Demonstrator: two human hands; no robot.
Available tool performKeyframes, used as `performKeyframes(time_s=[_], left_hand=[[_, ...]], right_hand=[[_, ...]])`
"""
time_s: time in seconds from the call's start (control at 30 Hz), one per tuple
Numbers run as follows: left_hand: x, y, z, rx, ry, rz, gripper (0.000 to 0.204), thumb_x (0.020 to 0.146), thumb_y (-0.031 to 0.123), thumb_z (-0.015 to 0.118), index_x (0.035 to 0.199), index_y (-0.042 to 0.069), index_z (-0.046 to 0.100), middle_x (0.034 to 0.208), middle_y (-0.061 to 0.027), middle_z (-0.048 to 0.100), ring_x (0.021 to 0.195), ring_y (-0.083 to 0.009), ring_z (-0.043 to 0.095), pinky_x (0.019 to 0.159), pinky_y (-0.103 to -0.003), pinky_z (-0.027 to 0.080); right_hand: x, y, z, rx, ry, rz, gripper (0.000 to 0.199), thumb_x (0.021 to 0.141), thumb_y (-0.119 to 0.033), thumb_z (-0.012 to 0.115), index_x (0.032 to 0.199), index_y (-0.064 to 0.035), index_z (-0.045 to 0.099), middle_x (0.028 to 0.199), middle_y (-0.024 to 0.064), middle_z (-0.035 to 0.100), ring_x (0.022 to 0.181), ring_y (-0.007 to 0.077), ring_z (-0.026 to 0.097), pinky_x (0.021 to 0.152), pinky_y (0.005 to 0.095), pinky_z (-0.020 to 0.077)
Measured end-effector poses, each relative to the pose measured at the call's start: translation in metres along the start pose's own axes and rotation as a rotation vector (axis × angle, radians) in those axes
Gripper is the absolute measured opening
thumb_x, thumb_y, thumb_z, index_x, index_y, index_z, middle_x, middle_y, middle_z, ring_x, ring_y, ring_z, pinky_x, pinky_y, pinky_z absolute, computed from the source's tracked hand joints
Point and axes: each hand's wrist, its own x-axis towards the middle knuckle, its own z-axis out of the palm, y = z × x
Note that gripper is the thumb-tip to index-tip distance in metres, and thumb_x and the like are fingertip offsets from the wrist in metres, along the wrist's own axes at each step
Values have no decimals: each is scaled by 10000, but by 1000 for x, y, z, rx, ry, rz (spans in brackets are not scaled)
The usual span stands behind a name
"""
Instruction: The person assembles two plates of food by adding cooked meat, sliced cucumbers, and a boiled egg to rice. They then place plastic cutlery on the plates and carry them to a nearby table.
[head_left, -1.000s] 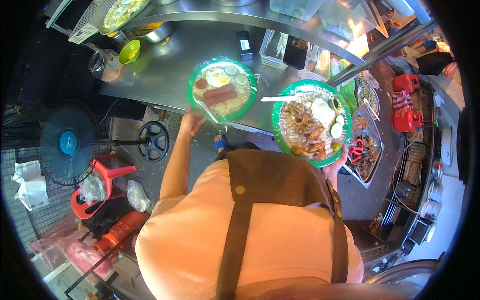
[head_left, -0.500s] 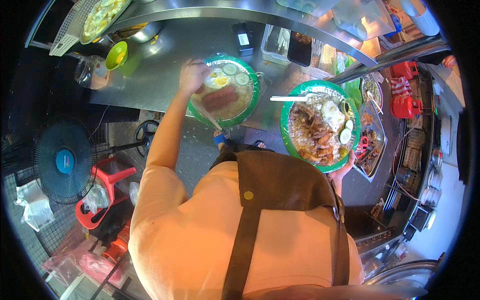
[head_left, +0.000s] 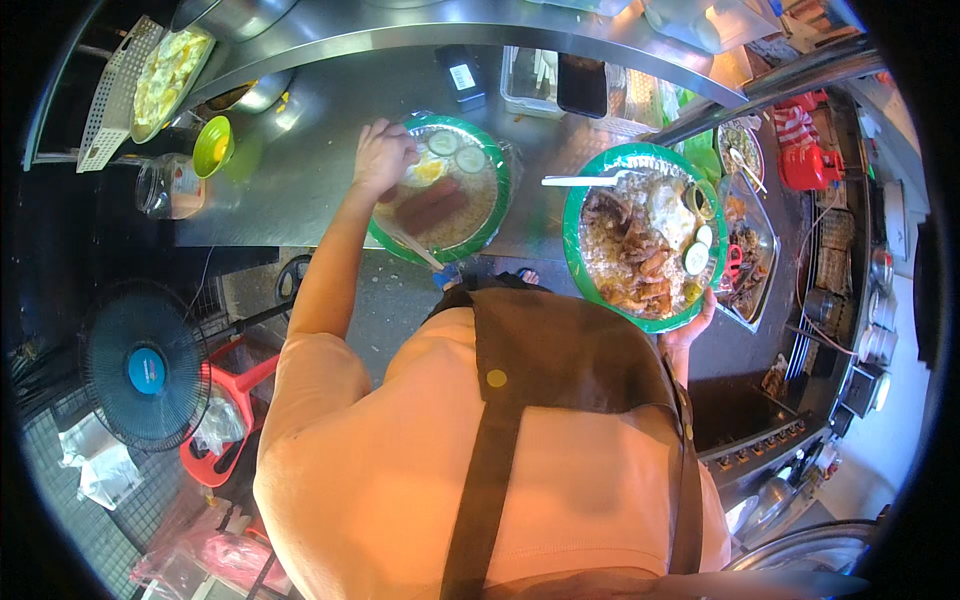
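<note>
My left hand (head_left: 385, 157) is at the upper left rim of a green-edged plate (head_left: 500, 190), fingers curled in over its edge beside a fried egg (head_left: 426, 170). Whether those fingers pinch anything is hidden. Rice, cucumber slices (head_left: 470, 159) and blurred reddish-brown sausages (head_left: 428, 208) share this plate, with white cutlery (head_left: 418, 248) at its lower left. From below, my right hand (head_left: 697, 322) grips the lower right rim of a second green-edged plate (head_left: 573, 245). It carries rice, brown meat (head_left: 640, 265), an egg, cucumber slices and a white plastic utensil (head_left: 580, 181).
A steel counter (head_left: 330, 120) runs along the front, under a shelf. On it are a yellow-green bowl (head_left: 213, 147), a clear jar (head_left: 155, 192), a black box (head_left: 461, 78) and a cutlery container (head_left: 530, 80). A meat tray (head_left: 755, 255) stands right; a fan (head_left: 145, 368) stands left.
The view has shifted a little, so surroundings sit differently. My left hand remains by the left plate's rim, its fingers slightly moved. My right hand still holds the other plate.
</note>
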Motion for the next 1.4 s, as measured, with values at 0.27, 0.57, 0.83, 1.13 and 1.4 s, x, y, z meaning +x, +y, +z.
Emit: performKeyframes(time_s=[0.27, 0.57, 0.83, 1.13, 1.4], left_hand=[[1, -18, 1, 43, 99, -54, 98, 696, 208, 661, 778, 157, 675, 905, 11, 609, 950, -216, 520, 804, -382, 397], [-13, -43, 0, 618, -34, -712, 289, 809, 242, 509, 998, 100, 675, 1235, -105, 504, 1204, -334, 383, 955, -497, 302], [-51, -40, -3, 327, 11, -799, 366, 877, 203, 473, 1207, 83, 576, 1443, -123, 320, 1382, -295, 148, 1082, -444, 204], [-90, -56, 48, -1798, 213, -850, 459, 855, 76, 488, 1296, -32, 419, 1192, -106, 557, 1107, -204, 514, 957, -308, 389], [-113, -66, 21, -1851, -382, -771, 590, 723, 82, 566, 1277, -35, 400, 1076, -93, 604, 928, -184, 582, 880, -309, 417]], right_hand=[[-1, 5, 0, -4, 51, -38, 553, 814, -320, 517, 1270, -15, 450, 1268, 144, 504, 1148, 309, 477, 1003, 444, 351], [-6, 10, 4, -1, 30, -33, 564, 816, -325, 512, 1283, -17, 436, 1283, 147, 494, 1160, 306, 471, 1009, 444, 348], [-16, 11, -4, 10, 74, -50, 557, 821, -332, 501, 1282, -25, 440, 1280, 139, 498, 1167, 303, 469, 1010, 441, 350], [-13, 4, -10, 3, 80, -44, 567, 812, -347, 512, 1281, -37, 443, 1285, 133, 492, 1162, 302, 470, 1006, 434, 355], [-12, 2, -6, 53, 51, -54, 562, 808, -341, 515, 1275, -36, 450, 1276, 137, 501, 1159, 306, 474, 1002, 439, 359]])
